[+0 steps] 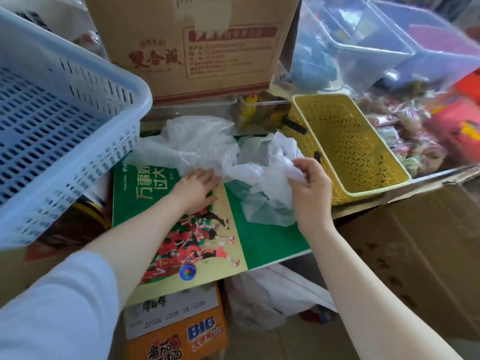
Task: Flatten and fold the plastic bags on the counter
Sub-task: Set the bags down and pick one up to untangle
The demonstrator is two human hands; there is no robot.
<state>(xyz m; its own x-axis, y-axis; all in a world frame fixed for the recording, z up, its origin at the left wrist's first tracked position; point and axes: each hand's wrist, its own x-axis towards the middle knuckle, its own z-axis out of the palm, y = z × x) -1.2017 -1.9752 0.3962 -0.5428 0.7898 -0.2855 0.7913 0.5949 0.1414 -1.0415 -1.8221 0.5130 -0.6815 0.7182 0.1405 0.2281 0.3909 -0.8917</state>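
Green poster-covered tabletop [265, 242] w/ crumpled plastic bags [197, 144]. Left hand [197, 189] lies flat, fingers straight, on one bag's edge; right hand [309, 188] pinches another bag [275, 165].

Bags [207, 146]: thin translucent white plastic film, crinkled, faint sheen. Board [262, 242] under them: printed card, smooth, probably matt (blur makes it hard to call). Blue crate [65, 120] and yellow basket [348, 141]: perforated moulded plastic, slight gloss. Box [187, 48]: brown corrugated cardboard, matt.
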